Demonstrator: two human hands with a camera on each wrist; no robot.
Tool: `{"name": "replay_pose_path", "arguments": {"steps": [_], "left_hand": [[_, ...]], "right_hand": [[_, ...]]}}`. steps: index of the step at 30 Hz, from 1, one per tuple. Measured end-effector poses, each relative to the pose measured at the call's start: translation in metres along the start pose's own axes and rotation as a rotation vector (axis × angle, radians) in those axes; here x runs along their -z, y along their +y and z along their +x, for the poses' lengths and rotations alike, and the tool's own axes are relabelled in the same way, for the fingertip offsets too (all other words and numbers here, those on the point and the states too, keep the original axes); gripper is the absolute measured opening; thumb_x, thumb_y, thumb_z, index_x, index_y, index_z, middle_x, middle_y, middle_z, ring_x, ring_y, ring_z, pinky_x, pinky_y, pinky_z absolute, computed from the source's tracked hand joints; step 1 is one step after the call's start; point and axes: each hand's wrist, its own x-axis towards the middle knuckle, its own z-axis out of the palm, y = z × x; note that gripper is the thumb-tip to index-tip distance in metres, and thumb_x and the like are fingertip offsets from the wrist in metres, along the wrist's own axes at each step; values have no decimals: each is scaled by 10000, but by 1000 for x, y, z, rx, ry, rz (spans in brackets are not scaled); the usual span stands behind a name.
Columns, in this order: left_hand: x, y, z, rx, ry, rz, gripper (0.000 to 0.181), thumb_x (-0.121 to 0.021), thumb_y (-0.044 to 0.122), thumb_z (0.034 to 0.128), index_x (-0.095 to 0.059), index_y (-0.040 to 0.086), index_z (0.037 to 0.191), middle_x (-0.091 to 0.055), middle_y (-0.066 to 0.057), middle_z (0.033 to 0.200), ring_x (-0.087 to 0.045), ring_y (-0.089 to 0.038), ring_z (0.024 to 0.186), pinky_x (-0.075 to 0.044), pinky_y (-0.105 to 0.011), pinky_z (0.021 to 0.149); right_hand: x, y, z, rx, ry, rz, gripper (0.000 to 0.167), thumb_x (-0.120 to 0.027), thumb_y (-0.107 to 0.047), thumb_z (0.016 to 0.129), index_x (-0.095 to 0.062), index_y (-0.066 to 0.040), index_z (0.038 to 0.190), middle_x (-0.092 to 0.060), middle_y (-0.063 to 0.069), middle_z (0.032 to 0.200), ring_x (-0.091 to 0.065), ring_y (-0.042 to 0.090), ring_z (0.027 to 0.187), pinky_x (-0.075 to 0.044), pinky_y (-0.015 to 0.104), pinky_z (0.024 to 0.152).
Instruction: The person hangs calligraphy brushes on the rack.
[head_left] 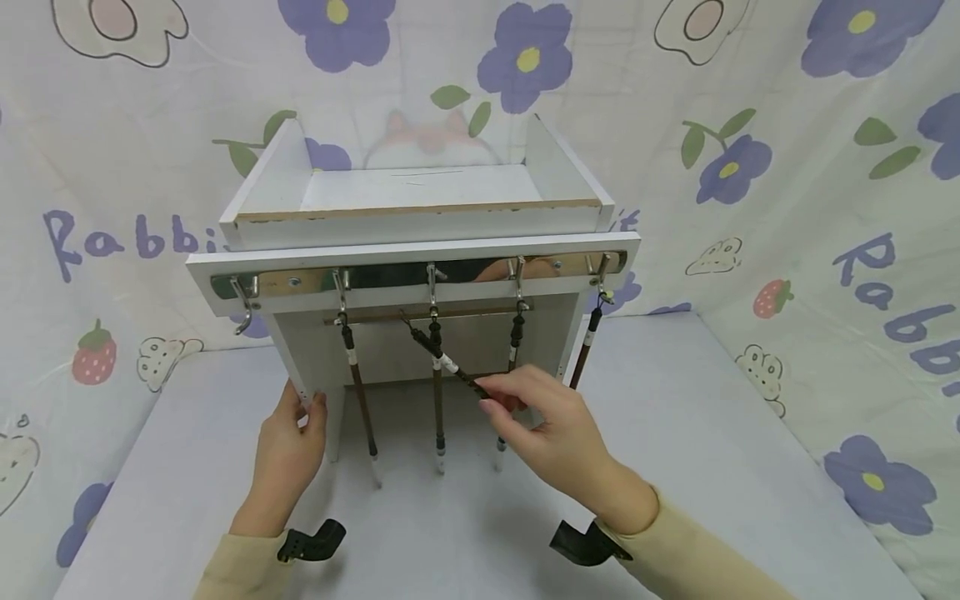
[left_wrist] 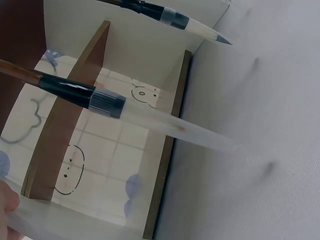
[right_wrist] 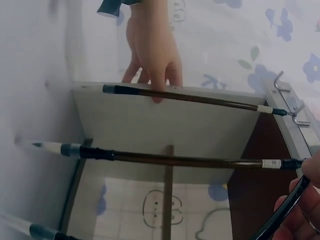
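A white shelf unit (head_left: 420, 229) has a hook rail (head_left: 468, 273) along its front. Several writing brushes hang from it, tips down, among them a middle brush (head_left: 438, 400) and a left one (head_left: 362, 400). My right hand (head_left: 551, 421) pinches another dark-handled brush (head_left: 459, 371), tilted, its cord loop pointing up and left in front of the middle hanging brush. That brush's bristle end is hidden behind the hand. My left hand (head_left: 288, 450) grips the left side panel (head_left: 303, 358); in the right wrist view this left hand (right_wrist: 152, 47) has its fingers over the panel's edge.
The leftmost hook (head_left: 242, 307) carries no brush. An open tray-like top (head_left: 420, 185) sits above the rail. Brown crossbars (left_wrist: 67, 130) span the back of the unit. A pale tabletop (head_left: 675, 467) lies below, and a flower-printed cloth (head_left: 810, 275) hangs behind.
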Motion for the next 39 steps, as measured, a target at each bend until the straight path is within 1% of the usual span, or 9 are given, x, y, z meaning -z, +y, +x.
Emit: {"name": "replay_pose_path", "arguments": {"steps": [3,10,12,19,26,31,35,39], "left_hand": [[0,0,0,-3,2,-4,496,-403,303,1040,-323,108,1489,-492,-264,1370,-538,-452,1173,-532,-557,818],[1,-2,0,-9,10,7,496,-409,304,1039,-324,114,1490,-498,-262,1365,-547,-452,1161,-535,-553,812],[1,-1,0,-13,12,7,494,-406,301,1040,-325,112,1489,-498,-265,1365,-546,-455,1160,-534,-555,814],[0,-2,1,-9,18,11,481,-411,295,1038,-339,117,1480,-508,-262,1355,-555,-453,1149,-538,-554,803],[-1,-1,2,4,17,17,464,-408,315,1039,-359,138,1465,-513,-255,1354,-563,-446,1143,-540,-556,798],[-2,-2,3,12,22,36,429,-414,307,1038,-396,112,1420,-535,-254,1330,-577,-435,1128,-541,-551,800],[-1,-2,3,15,26,44,385,-419,287,1037,-429,91,1368,-558,-279,1283,-587,-433,1113,-538,-551,804],[-1,-2,3,15,27,43,410,-409,305,1037,-416,104,1394,-557,-287,1279,-591,-433,1105,-539,-549,804]], "right_hand": [[-4,-2,3,4,-6,-3,250,-692,-3,862,-695,-88,1097,-648,-26,921,-565,86,769,-508,201,638],[-16,-8,11,-20,-50,19,216,-698,-41,880,-702,-103,1087,-618,-58,893,-534,62,753,-501,207,604],[-20,-10,14,-11,-63,18,212,-696,-47,884,-702,-105,1088,-617,-61,890,-530,61,752,-495,201,608],[-37,-16,23,23,-100,11,193,-685,-77,901,-699,-103,1091,-597,-66,872,-533,32,774,-488,130,681],[-57,-25,34,37,-132,9,186,-674,-108,919,-701,-129,1102,-567,-79,844,-508,36,740,-437,101,648],[-70,-32,43,19,-172,-7,185,-660,-140,935,-702,-147,1114,-571,-92,853,-505,-13,758,-441,80,671],[-78,-36,50,3,-186,-16,173,-653,-152,941,-703,-151,1107,-576,-94,859,-509,-26,761,-443,71,679],[-82,-38,55,-15,-187,-19,168,-654,-162,940,-702,-141,1100,-575,-95,853,-511,-24,758,-446,76,680]]}}
